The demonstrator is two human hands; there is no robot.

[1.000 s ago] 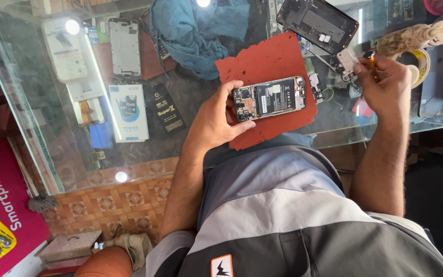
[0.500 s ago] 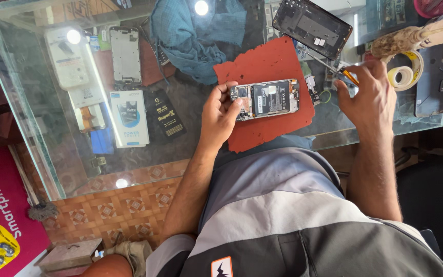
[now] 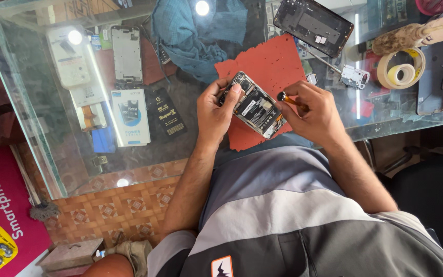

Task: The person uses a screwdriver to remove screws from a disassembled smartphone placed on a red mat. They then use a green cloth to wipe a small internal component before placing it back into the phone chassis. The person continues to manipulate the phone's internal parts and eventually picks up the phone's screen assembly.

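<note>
Over the one red mat (image 3: 262,66) on the glass table (image 3: 37,128), the left hand (image 3: 214,110) grips one opened phone (image 3: 255,105) by its end, the right hand (image 3: 316,113) pinches one orange-handled screwdriver (image 3: 292,100) against it, and one tape roll (image 3: 400,69) lies well apart.

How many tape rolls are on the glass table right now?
1: a cream tape roll at the table's far right edge, beyond the right hand. Others may be hidden among the clutter.

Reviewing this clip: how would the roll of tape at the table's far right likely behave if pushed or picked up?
The roll of tape lies flat on the glass table, so it would probably slide rather than roll. It looks like a hollow ring, so likely light. Tipped on edge, it could roll away.
</note>
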